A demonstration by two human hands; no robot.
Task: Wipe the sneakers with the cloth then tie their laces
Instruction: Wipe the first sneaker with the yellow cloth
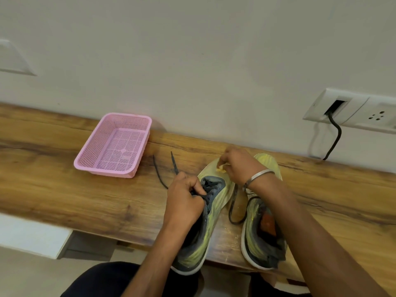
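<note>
Two yellow-green and grey sneakers lie side by side on the wooden shelf (64, 189), toes toward the wall. My left hand (184, 202) grips the left sneaker (205, 224) at its laced tongue, fingers curled into the dark laces. Two loose lace ends (165, 170) trail out to the left on the wood. My right hand (237, 166) pinches a small bunched yellow cloth (221, 168) against the left sneaker's toe. The right sneaker (257, 232) is partly hidden under my right forearm; its dark lace loops between the shoes.
A pink plastic mesh basket (85, 161) stands to the left near the wall. A white wall socket (351, 112) with a black cable (334, 142) sits at the right. The shelf's front edge runs under the sneakers' heels, above my dark-clothed lap (102, 281).
</note>
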